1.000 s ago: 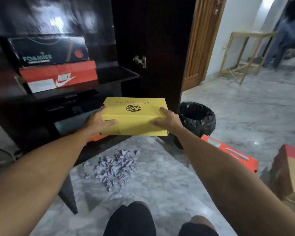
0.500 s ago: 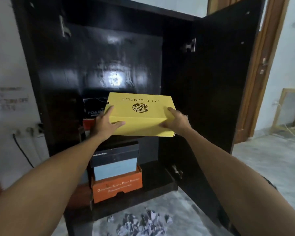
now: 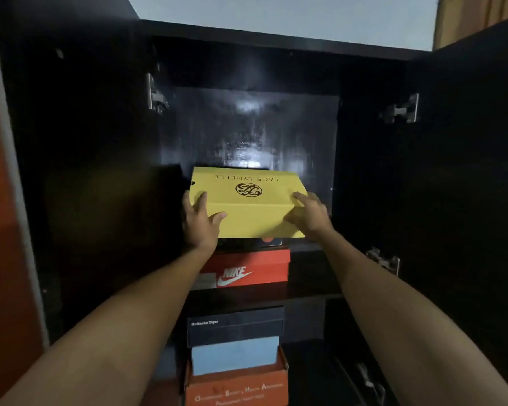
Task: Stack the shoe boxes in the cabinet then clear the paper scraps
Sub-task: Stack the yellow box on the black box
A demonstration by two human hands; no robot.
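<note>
A: Anyone care to guess what sort of place this is?

B: Looks like a home to me, someone's storage corner. You've got a dark glossy cabinet (image 3: 100,171) with both doors swung open, metal hinges (image 3: 156,96) showing on the inside, and a plain pale wall (image 3: 276,16) above it.

A: Not a shop stockroom?

B: Doubt it. The shelves hold a small mixed bunch of shoe boxes: a red Nike box (image 3: 247,272), a dark Onitsuka Tiger box (image 3: 235,325), a pale blue box (image 3: 235,354), an orange box (image 3: 238,389). That reads as one household's collection. There's also a wooden door frame (image 3: 464,16) at the top right.
</note>
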